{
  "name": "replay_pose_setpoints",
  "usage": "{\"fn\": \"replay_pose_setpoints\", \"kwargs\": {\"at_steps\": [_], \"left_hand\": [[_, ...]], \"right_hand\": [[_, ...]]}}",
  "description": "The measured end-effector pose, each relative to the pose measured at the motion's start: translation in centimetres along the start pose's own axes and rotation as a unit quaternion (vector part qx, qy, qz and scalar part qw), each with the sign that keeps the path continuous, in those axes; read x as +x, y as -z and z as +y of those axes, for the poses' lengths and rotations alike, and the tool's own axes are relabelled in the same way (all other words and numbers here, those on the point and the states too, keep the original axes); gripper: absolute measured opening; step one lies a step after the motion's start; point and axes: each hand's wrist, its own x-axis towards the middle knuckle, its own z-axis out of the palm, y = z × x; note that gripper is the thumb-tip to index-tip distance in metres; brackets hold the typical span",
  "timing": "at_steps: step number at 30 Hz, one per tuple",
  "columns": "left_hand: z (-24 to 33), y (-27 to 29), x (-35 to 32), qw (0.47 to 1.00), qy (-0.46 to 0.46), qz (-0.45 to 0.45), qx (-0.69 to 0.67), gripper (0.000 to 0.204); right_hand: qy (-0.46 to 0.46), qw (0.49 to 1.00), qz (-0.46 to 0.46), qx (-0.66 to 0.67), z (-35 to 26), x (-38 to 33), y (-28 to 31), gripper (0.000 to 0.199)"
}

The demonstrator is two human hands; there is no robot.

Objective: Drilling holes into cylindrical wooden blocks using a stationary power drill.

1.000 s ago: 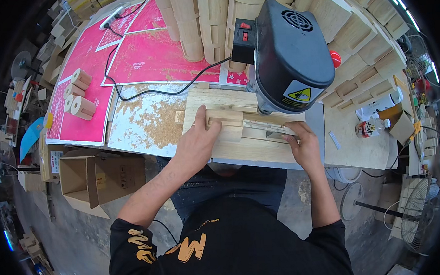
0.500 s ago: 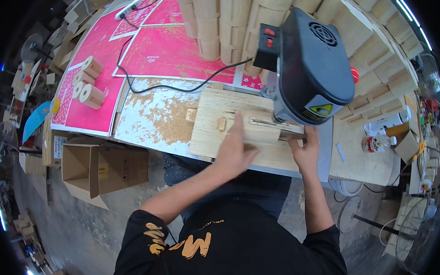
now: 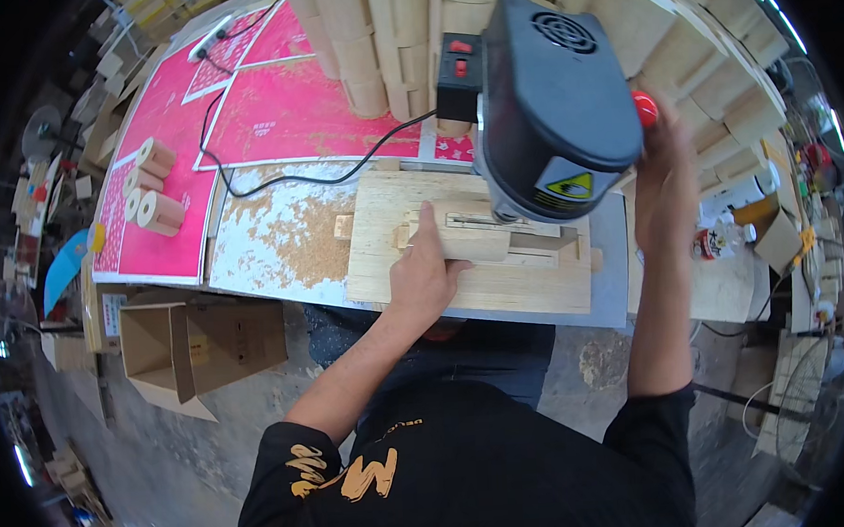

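L hand [image 3: 421,278], thumb wide, prob. bracing wood block [image 3: 485,249]; R hand [image 3: 666,192] blurred nr red knob [image 3: 645,109], grip unclear; next needs steadiness.

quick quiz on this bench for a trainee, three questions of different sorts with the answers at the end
1. How many short wooden cylinders are on the pink sheeting at far left?
A) two B) four C) six

2. True or false: the left hand is on the wooden piece set in the flat board.

3. Fill in the colour: the round knob beside the black machine, near the blurred right hand, is ____.

Key: 1. B; 2. true; 3. red
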Motion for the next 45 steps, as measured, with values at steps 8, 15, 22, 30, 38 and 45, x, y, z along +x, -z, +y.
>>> {"fn": "replay_pose_setpoints", "kwargs": {"at_steps": [8,15,22,30,38,45], "left_hand": [[0.1,-0.3,-0.1,1.000,0.020,0.011,0.005,0.112],[0.3,0.0,0.0,1.000,0.015,0.002,0.003,0.112],[2.0,-1.7,0.4,1.000,0.019,-0.006,0.004,0.112],[3.1,-3.1,0.4,0.999,-0.021,0.020,-0.013,0.107],[2.3,-0.8,2.8,0.996,0.009,-0.082,-0.031,0.111],[0.1,2.6,6.8,0.970,0.029,-0.218,-0.109,0.104]], "right_hand": [[0.279,0.920,-0.150,-0.231,0.8,-7.6,1.9,0.028],[0.406,0.790,-0.190,-0.418,6.1,-9.3,2.7,0.009],[0.169,0.969,-0.065,-0.170,-2.4,-3.4,-1.5,0.013],[0.347,0.891,-0.160,-0.246,5.8,-10.3,3.2,0.013],[0.445,0.782,-0.216,-0.379,3.4,-7.5,3.6,0.022],[0.011,0.978,-0.107,-0.179,-1.7,0.9,-0.9,0.035]]}}
